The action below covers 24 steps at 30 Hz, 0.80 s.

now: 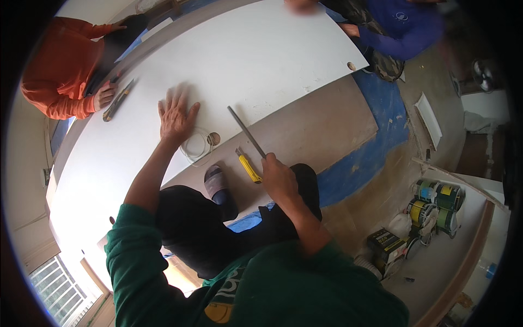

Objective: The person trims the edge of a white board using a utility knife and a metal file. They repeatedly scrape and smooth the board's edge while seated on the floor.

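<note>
My left hand [177, 120] lies flat on a large white panel [239, 60], fingers spread and their tips blurred. My right hand [279, 177] is closed around one end of a slim grey metal rod [245, 131]; its far end points up and left over the panel's near edge. Whether the rod touches the panel I cannot tell. Beside my left wrist, a loose coil of thin white cord [195, 145] lies near a round hole [213, 138] in the panel. A yellow utility knife [249, 166] rests on the brown board [321, 117], just left of my right hand.
A person in orange [68, 65] sits at the far left, one hand near a dark utility knife [117, 101]. Another person in blue [406, 32] is at the far right. Blue sheeting [348, 169] covers part of the floor. Cable spools [436, 201] stand in a tray at right.
</note>
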Tool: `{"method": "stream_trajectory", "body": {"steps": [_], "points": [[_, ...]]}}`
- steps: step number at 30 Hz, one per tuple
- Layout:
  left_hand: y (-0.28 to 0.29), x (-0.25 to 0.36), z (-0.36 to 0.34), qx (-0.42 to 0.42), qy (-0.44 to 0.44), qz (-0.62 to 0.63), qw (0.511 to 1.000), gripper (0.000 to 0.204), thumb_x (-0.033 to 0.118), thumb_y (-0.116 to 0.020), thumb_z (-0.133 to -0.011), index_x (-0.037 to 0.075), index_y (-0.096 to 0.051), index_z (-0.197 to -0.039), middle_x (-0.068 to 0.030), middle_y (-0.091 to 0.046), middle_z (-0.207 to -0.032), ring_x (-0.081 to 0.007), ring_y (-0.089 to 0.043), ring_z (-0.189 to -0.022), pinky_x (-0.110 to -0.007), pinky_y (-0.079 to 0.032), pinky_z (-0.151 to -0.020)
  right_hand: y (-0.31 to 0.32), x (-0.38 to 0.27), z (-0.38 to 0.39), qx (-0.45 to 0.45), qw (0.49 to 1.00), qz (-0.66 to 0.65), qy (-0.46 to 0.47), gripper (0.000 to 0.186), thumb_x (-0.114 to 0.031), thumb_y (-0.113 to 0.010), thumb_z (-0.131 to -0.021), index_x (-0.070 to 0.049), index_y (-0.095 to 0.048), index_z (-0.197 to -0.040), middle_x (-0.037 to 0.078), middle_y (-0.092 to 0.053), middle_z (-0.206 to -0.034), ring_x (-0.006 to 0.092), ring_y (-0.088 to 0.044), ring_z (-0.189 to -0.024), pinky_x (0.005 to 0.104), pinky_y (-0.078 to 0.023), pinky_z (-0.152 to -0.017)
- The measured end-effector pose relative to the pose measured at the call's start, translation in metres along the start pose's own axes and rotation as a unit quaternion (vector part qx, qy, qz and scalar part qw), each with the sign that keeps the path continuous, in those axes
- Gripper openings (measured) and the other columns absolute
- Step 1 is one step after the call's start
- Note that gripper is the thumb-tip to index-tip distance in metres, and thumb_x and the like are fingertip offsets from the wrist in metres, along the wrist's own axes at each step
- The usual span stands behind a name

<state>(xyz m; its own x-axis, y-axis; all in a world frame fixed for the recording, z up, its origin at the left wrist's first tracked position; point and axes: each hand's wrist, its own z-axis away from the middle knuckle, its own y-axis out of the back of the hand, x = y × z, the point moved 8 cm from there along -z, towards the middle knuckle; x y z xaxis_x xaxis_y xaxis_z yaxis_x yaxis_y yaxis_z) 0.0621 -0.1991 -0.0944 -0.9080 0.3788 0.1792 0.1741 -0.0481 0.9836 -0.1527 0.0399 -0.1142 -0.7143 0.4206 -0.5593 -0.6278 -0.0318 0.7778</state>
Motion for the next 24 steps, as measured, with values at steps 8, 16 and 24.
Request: {"method": "stream_trajectory", "body": {"steps": [8,16,24], "points": [[-0.009,0.002,-0.004,-0.013,-0.003,-0.012,1.000,0.071,0.057,-0.039,-0.103,0.016,-0.031,-0.160,-0.0073,-0.023,-0.169,-0.0321,-0.011,-0.157,-0.055,-0.004,-0.126,0.041,0.046,-0.032,0.120,0.992,-0.030,-0.016,0.022,-0.024,-0.049,-0.106,-0.002,-0.050,-0.099,0.027,-0.068,-0.082,0.0509,-0.066,-0.081,0.0595,-0.051,-0.071],[0.001,0.005,-0.007,-0.053,0.008,-0.013,0.998,0.065,0.048,-0.047,-0.103,0.015,-0.034,-0.158,-0.0099,-0.027,-0.167,-0.0316,-0.018,-0.156,-0.058,-0.010,-0.125,0.124,0.095,-0.116,0.217,0.976,-0.020,-0.015,0.028,-0.025,-0.049,-0.106,0.000,-0.055,-0.095,0.027,-0.068,-0.084,0.0490,-0.066,-0.083,0.0561,-0.052,-0.073],[-0.003,0.183,0.036,-0.128,-0.225,0.063,0.964,0.075,0.045,-0.061,-0.098,0.010,-0.033,-0.158,-0.0213,-0.034,-0.161,-0.0411,-0.024,-0.153,-0.058,-0.020,-0.123,0.085,0.111,-0.027,0.215,0.895,-0.389,-0.034,0.041,-0.035,-0.044,-0.111,-0.001,-0.059,-0.094,0.004,-0.051,-0.065,0.0147,-0.055,-0.059,0.0357,-0.045,-0.055]]}}
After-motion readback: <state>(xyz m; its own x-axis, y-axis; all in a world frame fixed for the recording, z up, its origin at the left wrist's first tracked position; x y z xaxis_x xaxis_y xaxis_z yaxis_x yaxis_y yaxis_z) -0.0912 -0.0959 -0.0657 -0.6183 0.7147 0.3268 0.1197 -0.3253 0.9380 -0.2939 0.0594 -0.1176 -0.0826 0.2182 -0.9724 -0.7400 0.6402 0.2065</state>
